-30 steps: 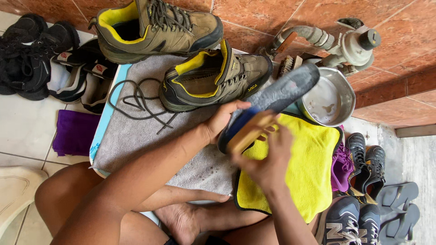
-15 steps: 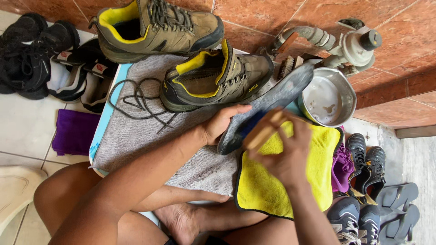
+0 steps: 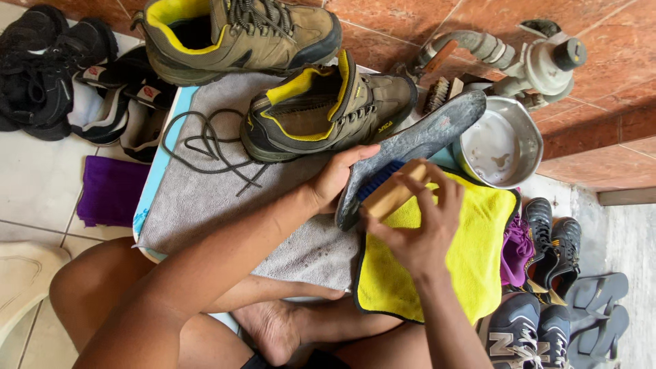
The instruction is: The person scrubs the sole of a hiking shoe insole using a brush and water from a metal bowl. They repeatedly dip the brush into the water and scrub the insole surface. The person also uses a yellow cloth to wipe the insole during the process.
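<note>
My left hand (image 3: 335,179) grips the near end of a grey shoe insole (image 3: 424,137) that slants up toward the right. My right hand (image 3: 420,229) holds a wooden brush with blue bristles (image 3: 389,188), pressed bristles-down onto the insole's lower part. Beneath both lies a yellow cloth (image 3: 471,253) spread over a grey towel (image 3: 219,212). An olive and yellow boot without laces (image 3: 328,109) rests on the towel just above my left hand.
A second olive boot (image 3: 239,31) and loose black laces (image 3: 205,147) lie at the back left. A metal bowl of cloudy water (image 3: 499,140) stands right of the insole, by a grey pipe fitting (image 3: 540,61). Black shoes (image 3: 48,65), a purple cloth (image 3: 109,191) and sneakers (image 3: 547,246) surround the towel.
The brush in my right hand has slid back and forth along the insole, now sitting on its lower part. My left hand keeps the insole held in place.
</note>
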